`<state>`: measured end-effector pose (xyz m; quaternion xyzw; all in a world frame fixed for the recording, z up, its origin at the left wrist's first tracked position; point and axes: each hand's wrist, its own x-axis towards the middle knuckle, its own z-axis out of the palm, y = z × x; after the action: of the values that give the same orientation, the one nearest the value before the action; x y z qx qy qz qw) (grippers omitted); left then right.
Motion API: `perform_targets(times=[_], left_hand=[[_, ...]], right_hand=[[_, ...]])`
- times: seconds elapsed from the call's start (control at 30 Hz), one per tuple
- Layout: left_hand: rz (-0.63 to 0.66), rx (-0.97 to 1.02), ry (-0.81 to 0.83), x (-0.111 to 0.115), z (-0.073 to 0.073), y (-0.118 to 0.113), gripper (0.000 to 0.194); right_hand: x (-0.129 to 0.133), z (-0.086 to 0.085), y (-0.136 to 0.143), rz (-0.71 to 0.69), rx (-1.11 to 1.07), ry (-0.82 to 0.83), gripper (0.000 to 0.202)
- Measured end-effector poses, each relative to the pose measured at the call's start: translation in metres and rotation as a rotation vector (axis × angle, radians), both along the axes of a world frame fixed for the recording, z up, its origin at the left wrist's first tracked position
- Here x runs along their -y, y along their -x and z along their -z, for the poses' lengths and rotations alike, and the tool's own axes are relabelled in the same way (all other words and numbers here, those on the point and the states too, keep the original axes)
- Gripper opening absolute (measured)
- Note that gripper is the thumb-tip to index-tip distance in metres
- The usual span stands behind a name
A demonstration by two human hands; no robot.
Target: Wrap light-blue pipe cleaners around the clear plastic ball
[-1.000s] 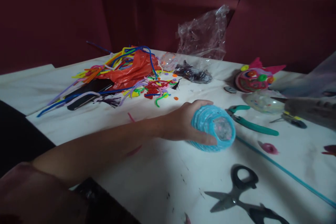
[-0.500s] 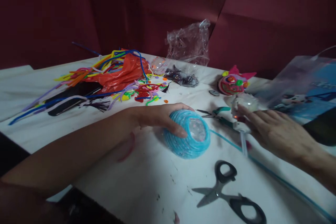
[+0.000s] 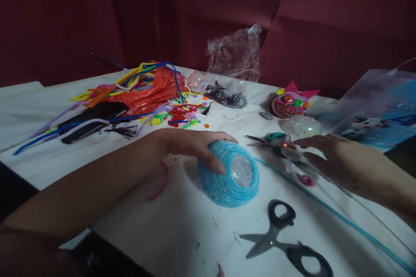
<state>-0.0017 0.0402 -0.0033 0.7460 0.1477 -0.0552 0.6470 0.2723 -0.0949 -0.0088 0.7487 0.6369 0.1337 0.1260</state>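
A ball wound with light-blue fuzzy cord [image 3: 211, 186] rests on the table, its clear round opening facing right. My left hand [image 3: 191, 147] is closed round its upper left side, thumb on top near the opening. At the right, my right hand [image 3: 344, 162] has thumb and index finger at a small white glue gun [image 3: 292, 152] with a lit red spot; the grip is partly blurred. Green-handled pliers [image 3: 274, 137] lie beside the gun. From the ball a blue strand [image 3: 312, 201] runs to the lower right.
Black-handled scissors [image 3: 271, 239] lie open in front. Colourful pipe cleaners and a red bag [image 3: 159, 88] fill the back left. Behind my right hand are a pink decorated ball [image 3: 287, 106], a clear ball [image 3: 300, 126] and a plastic packet [image 3: 390, 95]. A pink ring [image 3: 306, 180] lies nearby.
The glue gun has turned and its upright clear stick no longer shows. My right hand has shifted right, uncovering the clear ball and pink ring. The blue ball has moved slightly left and nearer.
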Motion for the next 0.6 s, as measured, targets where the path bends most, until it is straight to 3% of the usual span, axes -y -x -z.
perform_targets(times=[0.1, 0.23, 0.5, 0.6], left_hand=[[-0.001, -0.005, -0.001, 0.002, 0.0, 0.0, 0.08], [0.04, 0.01, -0.041, 0.005, 0.0, 0.0, 0.082], [0.115, 0.056, -0.073, 0.006, 0.005, 0.001, 0.084], [0.162, 0.031, -0.098, 0.003, 0.0, 0.003, 0.084]], right_hand=[[-0.009, -0.002, 0.043, -0.077, -0.051, 0.052, 0.014], [-0.016, 0.011, 0.083, -0.118, 0.005, 0.175, 0.006], [-0.015, 0.019, 0.104, -0.166, -0.01, 0.296, 0.01], [-0.007, 0.015, 0.097, -0.101, -0.057, 0.255, 0.01]])
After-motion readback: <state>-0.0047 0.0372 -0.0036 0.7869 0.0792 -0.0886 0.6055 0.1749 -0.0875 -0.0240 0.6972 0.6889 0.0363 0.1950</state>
